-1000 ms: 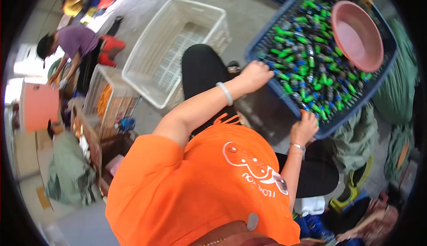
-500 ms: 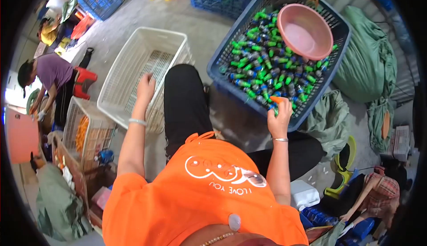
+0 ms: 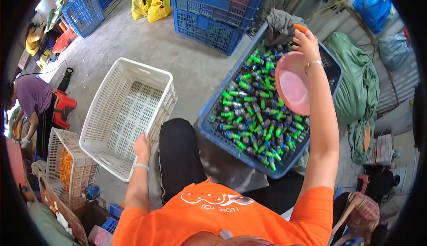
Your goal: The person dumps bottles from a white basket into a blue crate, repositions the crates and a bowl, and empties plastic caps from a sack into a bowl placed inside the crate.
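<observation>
My left hand point(image 3: 142, 148) rests on the near right rim of an open white crate point(image 3: 95, 146), with its fingers closed over the edge. My right hand point(image 3: 306, 46) is raised over the far part of a blue crate point(image 3: 227, 144), fingers apart and holding nothing; an orange covering shows on one fingertip. Beside that hand, grey cloth point(image 3: 282, 23) lies over the crate's far corner. Many small bottles with green caps point(image 3: 255, 108) fill the blue crate. A pink basin point(image 3: 293, 83) sits tilted on them, partly hidden by my right forearm.
Stacked blue crates point(image 3: 209, 28) and yellow bags point(image 3: 158, 6) stand beyond. A person in purple point(image 3: 33, 94) is at left near a red stool point(image 3: 63, 108); a person in plaid point(image 3: 362, 215) is at lower right. A green sack point(image 3: 356, 86) leans right of the blue crate.
My right hand has gone from the blue crate's near edge to its far side. My left hand left the blue crate and moved over to the white crate's rim. The view has shifted.
</observation>
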Demonstrator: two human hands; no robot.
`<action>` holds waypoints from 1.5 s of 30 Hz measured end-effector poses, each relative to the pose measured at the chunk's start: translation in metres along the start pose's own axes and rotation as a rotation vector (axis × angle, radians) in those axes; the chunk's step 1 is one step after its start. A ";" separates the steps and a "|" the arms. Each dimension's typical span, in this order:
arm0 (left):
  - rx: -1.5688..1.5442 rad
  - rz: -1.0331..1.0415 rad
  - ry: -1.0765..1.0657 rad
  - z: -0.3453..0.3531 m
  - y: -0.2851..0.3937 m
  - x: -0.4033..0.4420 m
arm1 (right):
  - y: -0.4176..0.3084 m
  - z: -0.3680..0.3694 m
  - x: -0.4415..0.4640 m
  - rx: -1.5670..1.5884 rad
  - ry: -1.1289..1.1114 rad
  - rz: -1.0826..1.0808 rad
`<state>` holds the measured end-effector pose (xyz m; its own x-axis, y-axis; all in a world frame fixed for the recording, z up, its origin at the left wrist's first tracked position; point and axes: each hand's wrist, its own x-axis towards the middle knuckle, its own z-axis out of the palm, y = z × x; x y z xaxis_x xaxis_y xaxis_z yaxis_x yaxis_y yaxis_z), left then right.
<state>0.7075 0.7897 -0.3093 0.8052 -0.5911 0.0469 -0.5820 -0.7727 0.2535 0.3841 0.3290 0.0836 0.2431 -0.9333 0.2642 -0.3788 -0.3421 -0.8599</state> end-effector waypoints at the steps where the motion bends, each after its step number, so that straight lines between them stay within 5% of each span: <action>1: -0.004 0.032 0.014 0.002 0.001 0.000 | -0.006 0.010 0.020 0.195 -0.019 0.257; 10: 0.059 0.116 -0.012 0.005 0.029 -0.002 | 0.059 0.059 0.120 0.075 0.011 0.550; 13: 0.052 0.154 -0.062 0.008 0.039 0.004 | 0.059 0.066 0.125 0.398 0.049 0.454; 15: 0.058 0.162 -0.086 0.005 0.041 0.010 | 0.034 0.058 0.121 0.685 0.074 0.274; 18: 0.004 0.153 -0.110 -0.005 0.040 0.013 | -0.008 0.023 0.124 0.586 -0.223 -0.242; 20: -0.023 0.160 -0.125 -0.005 0.036 0.018 | -0.076 0.014 0.094 0.760 -0.233 -0.284; 24: -0.677 0.228 -0.223 -0.005 0.027 0.051 | -0.186 0.014 0.032 1.133 -0.361 -0.138; 28: -1.349 0.099 -0.361 -0.160 0.123 0.066 | -0.243 0.043 -0.064 0.961 -0.505 -0.434; 31: -1.738 0.302 -0.247 -0.237 0.167 0.043 | -0.257 0.068 -0.098 0.968 -0.762 -0.488; 34: -1.881 0.512 -0.087 -0.246 0.164 0.046 | -0.256 0.099 -0.141 1.014 -0.944 -0.488; 38: -2.201 0.338 -0.438 -0.258 0.139 0.026 | -0.231 0.140 -0.182 0.798 -0.958 -0.262; 45: -1.717 0.170 -0.322 -0.267 0.070 0.012 | -0.140 0.176 -0.190 0.191 -0.976 -0.191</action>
<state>0.7067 0.7903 -0.0335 0.5777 -0.8143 0.0569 0.2894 0.2695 0.9185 0.5485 0.5729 0.0768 0.9410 -0.3385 0.0056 -0.1287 -0.3732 -0.9188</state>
